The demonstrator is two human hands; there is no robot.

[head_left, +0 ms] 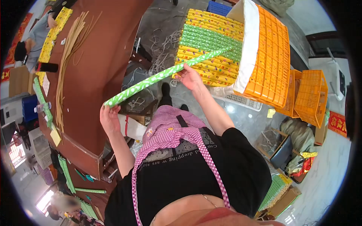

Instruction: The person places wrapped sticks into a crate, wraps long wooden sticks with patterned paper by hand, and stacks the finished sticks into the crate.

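Observation:
A long, thin roll wrapped in green patterned paper spans both of my hands at a slant. My left hand has its fingertips closed on the near lower end of the roll. Further along, my right hand holds it between thumb and fingers. The far tip of the roll overlaps a stack of similar yellow rolls and green rolls. That stack lies in a tipped orange plastic crate with a white lining at its mouth.
To the left is a brown table with a bundle of thin strips. More orange crates stand at right. Tangled string lies on the floor. A co-worker is at the table's far side.

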